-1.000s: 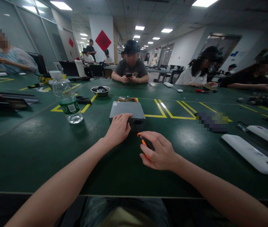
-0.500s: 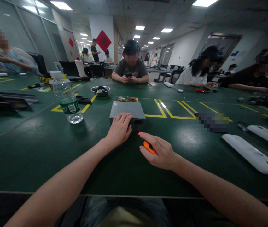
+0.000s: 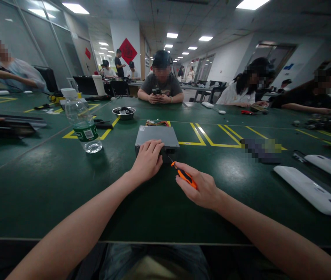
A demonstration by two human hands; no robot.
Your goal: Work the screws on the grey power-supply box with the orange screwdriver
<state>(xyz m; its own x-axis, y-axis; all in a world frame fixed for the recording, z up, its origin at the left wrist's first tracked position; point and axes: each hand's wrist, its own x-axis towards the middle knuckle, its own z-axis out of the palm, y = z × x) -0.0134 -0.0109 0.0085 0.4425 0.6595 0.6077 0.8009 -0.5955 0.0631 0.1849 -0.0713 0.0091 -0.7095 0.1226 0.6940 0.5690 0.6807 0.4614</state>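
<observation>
A grey metal computer power supply [image 3: 161,134] lies on the green table, its bundle of coloured wires [image 3: 156,123] at the far side. My left hand [image 3: 147,158] grips its near edge, fingers flat on the top and thumb down at the front. In my right hand [image 3: 202,187] is a screwdriver with an orange and black handle [image 3: 186,178], held between thumb and fingers. Its thin shaft points up and left at the near face of the power supply, beside my left thumb. Whether the tip touches a screw there is too small to tell.
A water bottle [image 3: 85,128] stands on the left, with a metal bowl [image 3: 124,112] of small dark parts behind it. White casings [image 3: 311,188] lie on the right. Yellow tape marks the table [image 3: 66,202]. A person [image 3: 161,81] sits opposite, and others sit at both sides.
My right hand has shifted slightly right and its grip on the screwdriver has changed, showing more of the handle. My left hand and the power supply stay in place.
</observation>
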